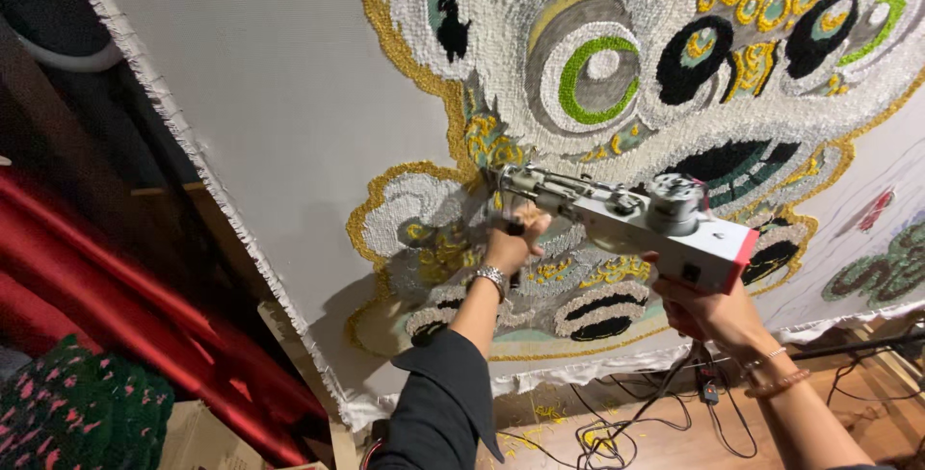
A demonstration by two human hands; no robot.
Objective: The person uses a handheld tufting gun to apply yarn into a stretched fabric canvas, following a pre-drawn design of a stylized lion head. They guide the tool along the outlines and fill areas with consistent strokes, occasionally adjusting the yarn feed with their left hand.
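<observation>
**Head view: tufting gun nose at cloth, both hands on it**

Tufting gun (626,215) lies long axis left-right, needle end left against stretched cloth (289,94). Left hand (515,239) clamps front handle nearer the needle; right hand (708,311) grips rear handle underneath, fingers closed. Cables (655,412) trail below.

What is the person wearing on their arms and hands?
The left hand is bare, with a shiny silver metal watch on the wrist and a dark sleeve pushed up the forearm. The right hand is bare too, with thin bracelets around the wrist and no sleeve showing on that forearm. No gloves on either hand.
</observation>
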